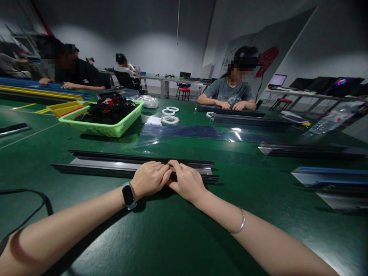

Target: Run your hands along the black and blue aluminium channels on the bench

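A long black channel-shaped profile [92,170] with a pale silvery inner floor lies crosswise on the green table in front of me. My left hand [151,176], with a smartwatch at its wrist, is closed over the middle of the profile. Touching it, or nearly so, my right hand [186,180] is bent over the profile just to the right, its thumb and index finger curved at the near wall. The fingertips of both hands are partly hidden, and whether something small lies between them cannot be seen.
Beyond the profile stands a green basket [115,128] full of black parts, beside white tape rolls [170,119] and clear plastic film [184,132]. More profiles [310,149] lie at the right, near a plastic bottle [330,119]. Across the table a co-worker [230,92] handles another profile.
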The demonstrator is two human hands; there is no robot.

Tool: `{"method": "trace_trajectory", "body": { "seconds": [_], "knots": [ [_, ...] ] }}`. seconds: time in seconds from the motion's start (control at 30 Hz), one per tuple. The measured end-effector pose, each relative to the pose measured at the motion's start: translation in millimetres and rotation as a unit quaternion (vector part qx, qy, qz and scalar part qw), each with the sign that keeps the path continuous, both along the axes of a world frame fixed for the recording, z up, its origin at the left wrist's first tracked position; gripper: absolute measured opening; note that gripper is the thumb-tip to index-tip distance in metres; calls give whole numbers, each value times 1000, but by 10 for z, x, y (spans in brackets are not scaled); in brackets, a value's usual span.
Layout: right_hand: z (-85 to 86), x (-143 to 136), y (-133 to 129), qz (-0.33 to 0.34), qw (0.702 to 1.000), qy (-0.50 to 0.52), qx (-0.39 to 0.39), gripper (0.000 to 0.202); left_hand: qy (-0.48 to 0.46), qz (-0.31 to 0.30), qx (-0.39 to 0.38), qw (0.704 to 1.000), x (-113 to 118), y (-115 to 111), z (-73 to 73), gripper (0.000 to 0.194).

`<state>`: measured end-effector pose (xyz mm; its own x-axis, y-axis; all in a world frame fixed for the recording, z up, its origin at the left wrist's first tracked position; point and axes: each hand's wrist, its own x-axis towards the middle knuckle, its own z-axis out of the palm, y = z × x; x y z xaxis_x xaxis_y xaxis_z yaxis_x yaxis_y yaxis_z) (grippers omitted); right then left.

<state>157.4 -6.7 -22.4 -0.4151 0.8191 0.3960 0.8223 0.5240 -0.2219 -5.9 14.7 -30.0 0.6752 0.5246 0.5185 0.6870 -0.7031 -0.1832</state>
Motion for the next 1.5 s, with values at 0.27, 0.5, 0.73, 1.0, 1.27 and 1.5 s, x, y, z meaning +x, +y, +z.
{"method": "trace_trajectory", "body": {
  "seconds": [0.27,0.5,0.73,1.0,1.27,1.5],
  "knots": [
    [-8,21,0,9,1000,-28,3,39,30,-32,-7,999,18,17,-5,25],
    [5,6,7,6,998,-61,3,36,36,-22,-11,999,28,17,3,25],
    [29,-7,22,1,996,-87,-4,33,41,-11,-11,999,38,19,6,25],
    [56,-34,46,-15,994,-111,-6,30,34,-13,-18,999,55,13,8,25],
    [55,34,71,29,994,-104,10,34,14,2,8,1000,29,34,8,30],
    [61,74,20,-9,993,-112,36,37,7,47,40,998,-60,-38,26,32]
  ]
}}
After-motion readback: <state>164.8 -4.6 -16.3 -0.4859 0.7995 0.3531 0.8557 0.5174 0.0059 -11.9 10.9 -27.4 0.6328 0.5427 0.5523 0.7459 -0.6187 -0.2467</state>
